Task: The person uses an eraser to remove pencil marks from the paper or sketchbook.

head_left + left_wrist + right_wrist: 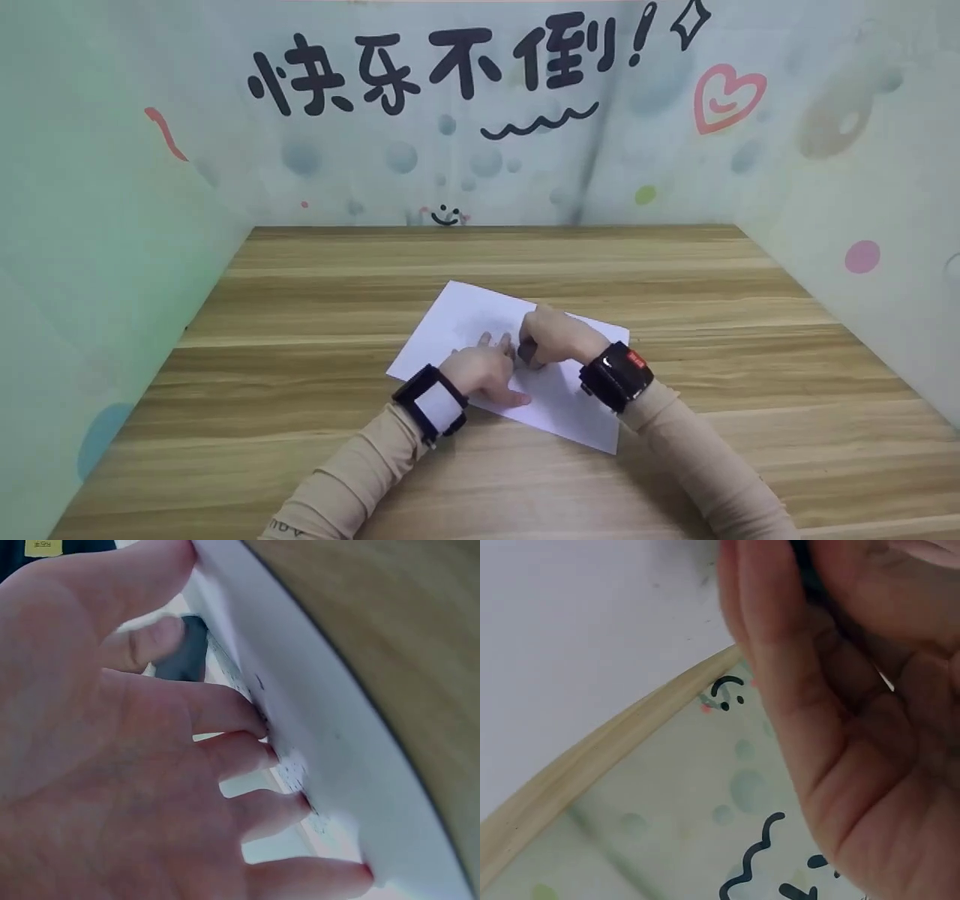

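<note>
A white sheet of paper (574, 409) lies at a slant on the wooden table, with a faint grey smudge (480, 319) on its upper part. My left hand (484, 371) rests on the paper with its fingers spread and their tips touching it. Just to its right, my right hand (559, 337) grips a dark eraser (528, 351) against the sheet. In the left wrist view the dark eraser (189, 656) shows beyond my left thumb, and small dark crumbs (291, 772) lie near the fingertips. In the right wrist view the fingers mostly hide the eraser.
The wooden tabletop (315, 300) surrounds the sheet. Behind it stands a printed backdrop (525, 180) with dark characters and coloured shapes, and pale side panels (97, 262) flank the table. Both wrists wear black straps (619, 375).
</note>
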The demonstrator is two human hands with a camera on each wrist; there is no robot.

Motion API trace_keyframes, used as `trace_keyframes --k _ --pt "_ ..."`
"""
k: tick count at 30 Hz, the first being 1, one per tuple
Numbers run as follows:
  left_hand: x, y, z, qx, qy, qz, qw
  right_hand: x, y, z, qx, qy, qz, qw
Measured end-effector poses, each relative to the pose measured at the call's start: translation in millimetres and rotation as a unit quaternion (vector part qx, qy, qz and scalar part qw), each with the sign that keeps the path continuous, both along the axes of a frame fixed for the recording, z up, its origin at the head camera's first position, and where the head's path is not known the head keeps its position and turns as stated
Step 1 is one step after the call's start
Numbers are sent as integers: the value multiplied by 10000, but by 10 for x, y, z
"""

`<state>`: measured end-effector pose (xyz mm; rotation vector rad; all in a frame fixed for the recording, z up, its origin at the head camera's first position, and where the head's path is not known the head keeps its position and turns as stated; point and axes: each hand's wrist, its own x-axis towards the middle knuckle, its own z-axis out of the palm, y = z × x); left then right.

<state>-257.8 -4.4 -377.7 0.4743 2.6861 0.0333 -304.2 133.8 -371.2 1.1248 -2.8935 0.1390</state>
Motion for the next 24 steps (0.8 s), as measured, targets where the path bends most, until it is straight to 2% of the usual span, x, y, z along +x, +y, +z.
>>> trace_keyframes --k 3,8,13,18,21,24 --pt "-9 3 1 -6 15 -2 10000 1 -10 13 -104 124 -62 9999" --pt "-2 19 -7 -7 12 -113 9999 15 -31 24 169 -17 -3 9999" --pt "-3 18 -5 -10 26 -48 10000 4 -57 6 41 206 6 9998" --pt "-5 20 1 12 -7 -172 9999 -2 -40 8 77 -87 -76 9999" --pt "-2 15 -3 -15 35 -138 9999 4 -33 -4 -7 28 -18 10000" --pt "1 15 -12 -13 41 -139 9999 36 -14 -12 197 62 106 9997"
